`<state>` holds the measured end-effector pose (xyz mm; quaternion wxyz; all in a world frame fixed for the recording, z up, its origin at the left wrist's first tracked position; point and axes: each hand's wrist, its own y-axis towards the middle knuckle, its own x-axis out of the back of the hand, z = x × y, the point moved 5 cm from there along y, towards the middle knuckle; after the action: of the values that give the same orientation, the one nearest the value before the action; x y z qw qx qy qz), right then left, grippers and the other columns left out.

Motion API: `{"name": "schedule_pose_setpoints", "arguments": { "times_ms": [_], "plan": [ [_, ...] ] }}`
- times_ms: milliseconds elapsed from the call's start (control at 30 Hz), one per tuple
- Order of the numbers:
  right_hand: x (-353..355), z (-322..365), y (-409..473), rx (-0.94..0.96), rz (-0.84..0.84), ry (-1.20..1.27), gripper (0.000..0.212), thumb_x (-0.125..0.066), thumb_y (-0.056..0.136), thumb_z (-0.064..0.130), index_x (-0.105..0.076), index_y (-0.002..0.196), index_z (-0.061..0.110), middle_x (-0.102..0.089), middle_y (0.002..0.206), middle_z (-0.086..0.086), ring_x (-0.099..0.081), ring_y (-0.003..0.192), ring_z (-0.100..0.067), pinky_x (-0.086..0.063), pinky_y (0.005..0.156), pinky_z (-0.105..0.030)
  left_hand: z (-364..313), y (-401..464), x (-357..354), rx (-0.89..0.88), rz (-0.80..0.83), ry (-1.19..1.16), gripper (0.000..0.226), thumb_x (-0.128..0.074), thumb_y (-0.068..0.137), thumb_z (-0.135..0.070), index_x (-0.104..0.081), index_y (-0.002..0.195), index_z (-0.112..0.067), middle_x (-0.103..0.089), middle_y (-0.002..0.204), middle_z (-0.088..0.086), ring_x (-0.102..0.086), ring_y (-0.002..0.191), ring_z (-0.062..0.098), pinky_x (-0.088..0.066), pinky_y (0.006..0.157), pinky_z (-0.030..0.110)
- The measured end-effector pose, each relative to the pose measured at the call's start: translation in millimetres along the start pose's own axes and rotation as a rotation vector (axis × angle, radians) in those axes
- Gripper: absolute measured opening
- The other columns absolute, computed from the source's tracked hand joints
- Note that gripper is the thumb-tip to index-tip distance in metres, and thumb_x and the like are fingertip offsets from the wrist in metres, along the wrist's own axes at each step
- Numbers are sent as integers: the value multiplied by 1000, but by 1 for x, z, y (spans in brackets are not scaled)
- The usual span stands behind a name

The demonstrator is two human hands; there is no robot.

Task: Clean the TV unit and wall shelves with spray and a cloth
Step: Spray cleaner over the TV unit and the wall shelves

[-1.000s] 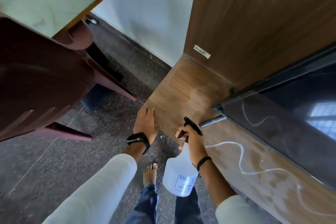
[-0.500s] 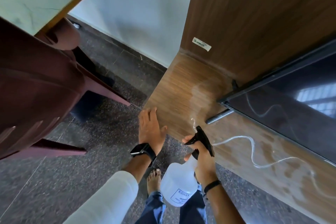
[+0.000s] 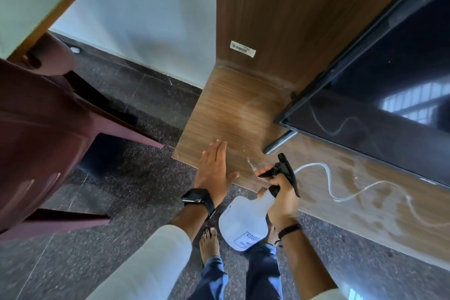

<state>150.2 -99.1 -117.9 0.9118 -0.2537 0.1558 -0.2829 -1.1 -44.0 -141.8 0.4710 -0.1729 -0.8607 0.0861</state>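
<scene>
The wooden TV unit top (image 3: 226, 109) runs from the left end toward the right under a black TV (image 3: 379, 105). My right hand (image 3: 282, 195) grips the black trigger head of a translucent white spray bottle (image 3: 243, 221), nozzle aimed at the unit's left end. A few droplets hang just in front of the nozzle. My left hand (image 3: 214, 170) lies flat with fingers apart on the unit's front left corner, holding nothing. No cloth is in view.
A white cable (image 3: 341, 192) snakes across the unit top below the TV. The TV's metal foot (image 3: 280, 141) stands near the nozzle. A maroon plastic chair (image 3: 43, 129) and a table edge (image 3: 58, 14) crowd the left. Dark speckled floor (image 3: 97, 251) lies below.
My left hand slid forward onto the unit's corner. The bottle and my right hand shifted right and slightly lower, and droplets now show at the nozzle. The view tilted up.
</scene>
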Motion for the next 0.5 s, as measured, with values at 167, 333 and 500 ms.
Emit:
{"name": "schedule_pose_setpoints", "arguments": {
  "times_ms": [167, 333, 500],
  "plan": [
    [16, -9, -18, 14, -15, 3, 40, -41, 81, -6, -70, 90, 21, -68, 79, -12, -62, 57, -19, -46, 42, -28, -8, -8, -13, -76, 38, 95, 79, -58, 89, -37, -12, 148, -11, -15, 156, 5, -7, 145, 19, -7, 119, 36],
    [51, -34, -38, -78, -87, -2, 30, -45, 63, 7, -65, 85, 3, -64, 71, -13, -59, 63, -29, -41, 41, -28, -22, -17, -25, -141, 84, 98, 77, -57, 90, -32, -11, 148, -12, -15, 156, 5, -6, 145, 17, -5, 119, 35],
    [72, -46, -46, -158, -105, 93, 27, -43, 58, 6, -57, 82, 4, -55, 63, -8, -50, 61, -29, -35, 38, -24, -40, -21, -37, -189, 104, 104, 76, -56, 91, -32, -11, 148, -12, -17, 156, 5, -9, 145, 17, -9, 119, 35]
  ]
}}
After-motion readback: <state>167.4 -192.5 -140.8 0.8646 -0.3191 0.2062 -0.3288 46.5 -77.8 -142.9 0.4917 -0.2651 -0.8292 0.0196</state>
